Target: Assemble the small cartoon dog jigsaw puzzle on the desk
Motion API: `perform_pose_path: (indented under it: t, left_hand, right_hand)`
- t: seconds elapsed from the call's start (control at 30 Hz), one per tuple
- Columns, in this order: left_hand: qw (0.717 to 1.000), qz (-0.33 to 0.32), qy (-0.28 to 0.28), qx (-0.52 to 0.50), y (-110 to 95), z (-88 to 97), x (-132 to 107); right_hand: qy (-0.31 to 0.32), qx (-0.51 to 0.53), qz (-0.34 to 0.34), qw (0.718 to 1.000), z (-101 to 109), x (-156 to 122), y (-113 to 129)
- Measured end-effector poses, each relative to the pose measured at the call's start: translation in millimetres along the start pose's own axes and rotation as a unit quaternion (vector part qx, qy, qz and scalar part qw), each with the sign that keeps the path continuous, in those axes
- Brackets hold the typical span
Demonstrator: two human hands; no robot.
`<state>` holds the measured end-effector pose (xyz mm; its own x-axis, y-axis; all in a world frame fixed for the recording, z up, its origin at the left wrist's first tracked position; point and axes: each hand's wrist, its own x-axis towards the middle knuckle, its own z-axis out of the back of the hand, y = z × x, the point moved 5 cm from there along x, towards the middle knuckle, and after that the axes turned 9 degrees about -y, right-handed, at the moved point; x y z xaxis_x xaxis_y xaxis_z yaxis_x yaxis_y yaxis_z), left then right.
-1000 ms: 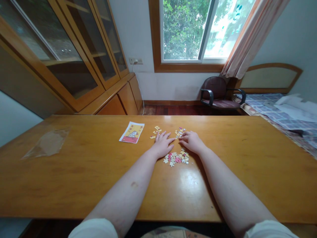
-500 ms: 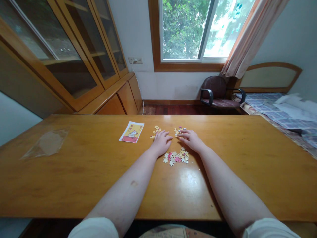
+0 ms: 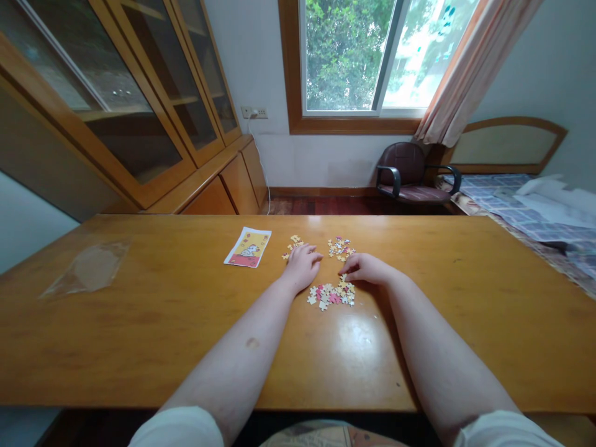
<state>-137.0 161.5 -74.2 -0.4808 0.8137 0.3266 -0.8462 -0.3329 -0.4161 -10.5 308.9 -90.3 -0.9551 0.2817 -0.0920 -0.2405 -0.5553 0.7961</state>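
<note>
My left hand (image 3: 302,266) lies with its fingers stretched out on the table, open, over the near edge of a small group of yellowish puzzle pieces (image 3: 295,239) that it partly covers. My right hand (image 3: 365,269) has its fingers curled and pinched together at the top edge of the nearest pile of puzzle pieces (image 3: 326,295). Whether a piece is between those fingertips is too small to tell. That pile mixes cream, pink and yellow pieces. Just beyond the right hand sits another cluster of puzzle pieces (image 3: 340,248).
A picture card (image 3: 248,248) with a white animal on yellow and pink lies left of the pieces. Farther left rests a clear plastic bag (image 3: 90,268) on the wooden table (image 3: 186,310). Past the table stand a chair (image 3: 406,171) and a glass-door cabinet (image 3: 186,93).
My right hand has drawn back toward me from the far right cluster, uncovering it, and its fingers have closed at the near pile. My left hand has barely moved.
</note>
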Motion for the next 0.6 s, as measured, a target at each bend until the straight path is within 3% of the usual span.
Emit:
perform_pose_path:
  t: [0.13,0.23,0.4,0.6]
  left_hand:
    - [1.000,0.005,-0.003,0.000,0,1.2,0]
    - [1.000,0.002,-0.007,-0.006,0,1.3,1]
    - [0.998,-0.043,0.011,-0.039,-4,-1.0,1]
    - [0.997,-0.066,0.024,-0.038,-7,-2.7,1]
  right_hand:
    - [-0.116,-0.031,-0.023,0.993,7,3,-6]
    - [-0.206,-0.099,-0.003,0.973,13,4,-3]
    - [-0.185,-0.166,0.056,0.967,6,7,5]
    - [-0.194,-0.162,0.047,0.966,7,5,10]
